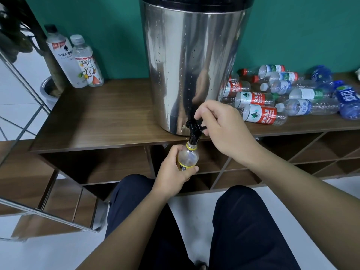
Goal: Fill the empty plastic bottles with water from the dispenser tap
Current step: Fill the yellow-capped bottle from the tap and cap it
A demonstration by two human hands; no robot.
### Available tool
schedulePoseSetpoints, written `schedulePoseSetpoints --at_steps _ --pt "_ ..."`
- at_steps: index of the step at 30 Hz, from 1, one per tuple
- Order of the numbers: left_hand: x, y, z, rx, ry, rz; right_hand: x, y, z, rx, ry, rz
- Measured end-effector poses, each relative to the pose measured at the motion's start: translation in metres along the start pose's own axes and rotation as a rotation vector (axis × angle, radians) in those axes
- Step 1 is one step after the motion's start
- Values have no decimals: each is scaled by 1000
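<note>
A tall steel water dispenser stands on a wooden sideboard, its black tap at the front edge. My right hand grips the tap's lever from the right. My left hand holds a clear bottle with a yellow label upright just below the spout, its mouth right under the tap. To the right of the dispenser lies a pile of several empty plastic bottles with red, green and blue labels.
Two capped bottles stand upright at the back left of the sideboard against the green wall. Open shelf compartments run below the top. My knees in dark trousers are near the sideboard. A metal frame leans at the left.
</note>
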State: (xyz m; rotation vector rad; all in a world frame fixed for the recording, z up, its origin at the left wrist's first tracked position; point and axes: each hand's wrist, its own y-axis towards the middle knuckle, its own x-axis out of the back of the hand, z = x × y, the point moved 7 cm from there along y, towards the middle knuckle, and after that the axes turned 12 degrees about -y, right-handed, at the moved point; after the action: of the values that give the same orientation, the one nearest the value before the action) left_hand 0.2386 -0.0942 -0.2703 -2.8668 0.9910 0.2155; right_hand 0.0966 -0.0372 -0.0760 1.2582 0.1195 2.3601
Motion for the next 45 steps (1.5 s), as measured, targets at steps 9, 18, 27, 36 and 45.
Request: schedulePoseSetpoints --at_steps 9,18,27,36,45 --pt "0 2 -1 -13 28 6 -24 -25 -35 -312 383 112" --pt "0 -1 -2 -20 51 -16 -35 -17 -33 -280 294 -55" --pt "4 -3 -4 -31 89 -21 -41 -20 -37 -310 440 -35" --pt "4 -8 -8 -38 87 -30 -43 -23 -32 -346 503 8" --pt "5 -8 -11 -34 83 -55 -44 -24 -31 -336 542 9"
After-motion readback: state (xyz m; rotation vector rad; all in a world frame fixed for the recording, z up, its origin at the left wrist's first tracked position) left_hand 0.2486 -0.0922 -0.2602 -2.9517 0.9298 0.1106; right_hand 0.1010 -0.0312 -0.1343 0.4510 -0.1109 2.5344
